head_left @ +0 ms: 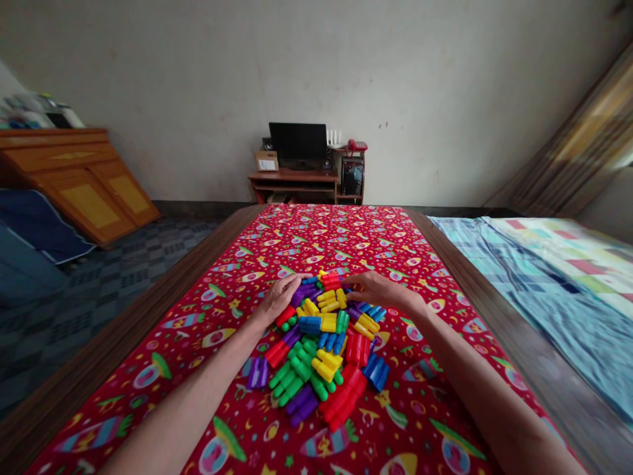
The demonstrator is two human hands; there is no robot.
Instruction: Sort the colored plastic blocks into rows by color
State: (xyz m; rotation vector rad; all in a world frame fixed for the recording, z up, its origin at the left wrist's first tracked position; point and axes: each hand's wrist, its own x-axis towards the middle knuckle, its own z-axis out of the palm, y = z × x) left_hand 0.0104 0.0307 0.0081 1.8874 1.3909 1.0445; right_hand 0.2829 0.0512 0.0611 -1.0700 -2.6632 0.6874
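Pale-walled room: computer stand bearing a dark monitor (298, 142), well beyond both hands; wooden cabinet (99, 191), far off to the left hand's side; blue checked bedding (499, 270), beyond the right forearm. Table (153, 307), dark wood, spread with one red cloth (316, 231) of rocket print. Plastic blocks (328, 322), one loose heap, lying between the hands and spilling nearer the wearer. Left hand (283, 295): fingers extended close together along the heap's far-left edge, beside a purple block (304, 292); whether it grips, I cannot tell. Right hand (376, 288): bent at the wrist, fingers parted, tips just beside a red block (331, 281); contact unclear. Nearer than both hands: green blocks (291, 374), clustered; blue block (376, 373), at the heap's right edge.
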